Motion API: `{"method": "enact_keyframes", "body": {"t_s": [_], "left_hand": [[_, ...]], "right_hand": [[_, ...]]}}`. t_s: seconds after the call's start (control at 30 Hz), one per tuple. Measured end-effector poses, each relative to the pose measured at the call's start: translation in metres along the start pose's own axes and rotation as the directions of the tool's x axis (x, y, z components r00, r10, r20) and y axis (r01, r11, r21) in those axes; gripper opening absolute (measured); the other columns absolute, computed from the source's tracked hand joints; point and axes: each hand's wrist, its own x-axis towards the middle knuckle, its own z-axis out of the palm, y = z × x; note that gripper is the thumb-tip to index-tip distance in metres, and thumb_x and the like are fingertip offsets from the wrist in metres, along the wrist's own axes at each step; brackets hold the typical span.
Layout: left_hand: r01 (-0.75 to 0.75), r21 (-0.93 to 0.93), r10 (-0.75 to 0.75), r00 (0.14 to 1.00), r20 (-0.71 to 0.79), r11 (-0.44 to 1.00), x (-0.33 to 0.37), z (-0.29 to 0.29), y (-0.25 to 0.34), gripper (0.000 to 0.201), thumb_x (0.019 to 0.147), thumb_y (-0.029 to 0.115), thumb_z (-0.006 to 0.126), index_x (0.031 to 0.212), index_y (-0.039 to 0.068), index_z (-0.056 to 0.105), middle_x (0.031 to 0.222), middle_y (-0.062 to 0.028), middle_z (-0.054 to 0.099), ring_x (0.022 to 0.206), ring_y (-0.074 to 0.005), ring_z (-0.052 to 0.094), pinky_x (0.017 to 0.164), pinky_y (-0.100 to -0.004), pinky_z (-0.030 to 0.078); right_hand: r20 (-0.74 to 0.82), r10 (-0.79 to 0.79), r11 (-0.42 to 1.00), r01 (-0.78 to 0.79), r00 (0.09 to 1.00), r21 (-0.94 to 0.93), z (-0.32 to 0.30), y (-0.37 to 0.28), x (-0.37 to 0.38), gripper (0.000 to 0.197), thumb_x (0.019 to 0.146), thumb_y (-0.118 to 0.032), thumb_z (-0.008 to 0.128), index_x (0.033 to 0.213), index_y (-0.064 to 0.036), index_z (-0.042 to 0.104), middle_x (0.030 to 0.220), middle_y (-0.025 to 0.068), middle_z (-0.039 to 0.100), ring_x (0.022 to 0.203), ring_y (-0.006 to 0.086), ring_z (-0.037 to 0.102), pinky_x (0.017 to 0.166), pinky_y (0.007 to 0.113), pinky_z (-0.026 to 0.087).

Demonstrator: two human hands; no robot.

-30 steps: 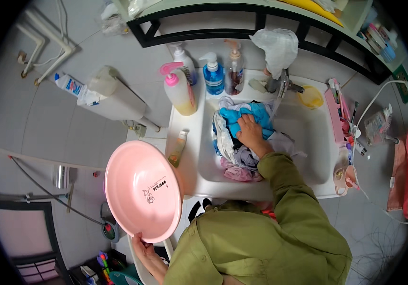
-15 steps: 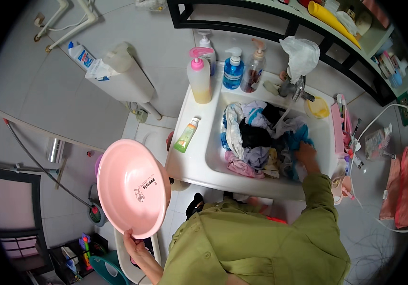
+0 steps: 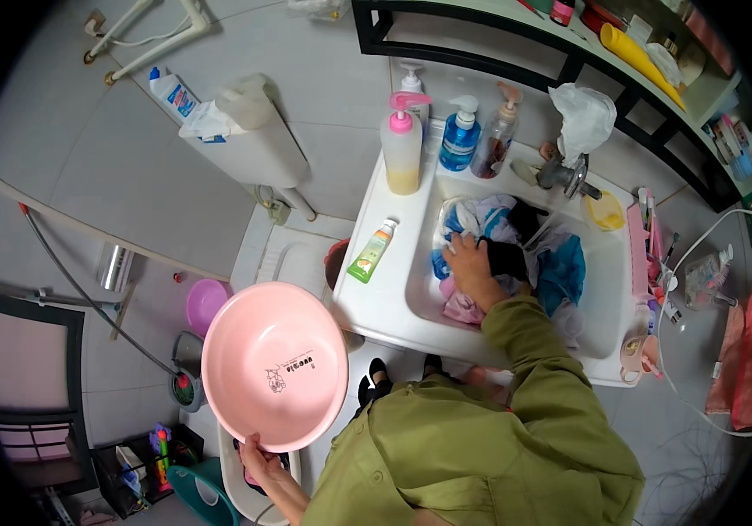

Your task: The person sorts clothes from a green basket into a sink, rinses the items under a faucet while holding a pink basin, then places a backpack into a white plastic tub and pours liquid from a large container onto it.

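My left hand (image 3: pixel 264 466) grips the near rim of a pink plastic basin (image 3: pixel 275 359), which is tilted so that its bare inside shows. At the washbasin (image 3: pixel 385 311), my right hand (image 3: pixel 471 267) lies on the left part of a heap of wet laundry with its fingers spread. A black piece of clothing (image 3: pixel 505 259) sits beside that hand. A pink cloth (image 3: pixel 460 305) lies below it, and a blue cloth (image 3: pixel 562 270) is to the right. A thin stream of water runs from the tap (image 3: pixel 560 178) onto the heap. My right sleeve hides some laundry.
Several pump bottles, among them a blue one (image 3: pixel 459 136), stand along the washbasin's back left. A green tube (image 3: pixel 372 252) lies on its left ledge. A pink holder (image 3: pixel 643 250) with brushes is at the right. Below the pink basin stands a white tub (image 3: pixel 244 500).
My right hand has moved left across the laundry, from the blue cloth to the left side of the heap. My left hand still holds the pink basin, now facing up more.
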Motion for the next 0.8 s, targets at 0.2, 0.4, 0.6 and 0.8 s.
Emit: {"method": "enact_keyframes", "body": {"t_s": [0.2, 0.4, 0.6, 0.8], "left_hand": [[0.010, 0.020, -0.010, 1.000, -0.019, 1.000, 0.044, -0.021, -0.005, 0.018, 0.063, 0.002, 0.053, 0.081, 0.003, 0.052, 0.063, 0.0018, 0.050, 0.040, -0.0036, 0.035, 0.035, -0.0148, 0.025], [0.040, 0.026, -0.039, 0.999, -0.036, 0.999, 0.074, -0.001, -0.002, 0.016, 0.064, 0.002, 0.053, 0.079, 0.005, 0.051, 0.058, 0.0028, 0.046, 0.039, -0.0040, 0.032, 0.035, -0.0148, 0.023], [0.070, 0.004, -0.070, 0.995, 0.069, 0.998, 0.092, 0.013, 0.002, 0.012, 0.064, 0.003, 0.053, 0.075, 0.004, 0.050, 0.054, 0.0033, 0.043, 0.036, -0.0043, 0.029, 0.034, -0.0151, 0.023], [0.057, 0.038, -0.062, 0.988, 0.141, 0.998, 0.094, 0.030, 0.004, 0.013, 0.063, 0.004, 0.054, 0.075, 0.004, 0.049, 0.054, 0.0026, 0.043, 0.038, -0.0047, 0.033, 0.034, -0.0154, 0.024]], "right_hand": [[0.074, 0.253, 0.905, -0.263, 0.965, 0.335, -0.041, 0.040, -0.013, 0.041, 0.053, -0.014, 0.068, 0.092, -0.0119, 0.057, 0.099, 0.0112, 0.048, 0.096, 0.0304, 0.046, 0.075, 0.038, 0.041], [-0.087, 0.547, 0.785, -0.474, 0.833, 0.400, -0.118, 0.099, -0.048, 0.036, 0.058, -0.014, 0.064, 0.093, -0.0100, 0.055, 0.094, 0.0116, 0.050, 0.090, 0.0310, 0.050, 0.074, 0.037, 0.042], [-0.107, 0.801, 0.588, -0.743, 0.589, 0.318, -0.112, 0.093, -0.093, 0.041, 0.066, -0.022, 0.060, 0.104, -0.0096, 0.049, 0.092, 0.0126, 0.050, 0.086, 0.0333, 0.052, 0.070, 0.041, 0.043], [0.494, 0.851, 0.218, -0.976, 0.181, -0.018, -0.011, 0.114, -0.146, 0.040, 0.083, -0.033, 0.034, 0.117, -0.0124, 0.038, 0.109, 0.0186, 0.049, 0.099, 0.0378, 0.048, 0.080, 0.045, 0.040]]}}
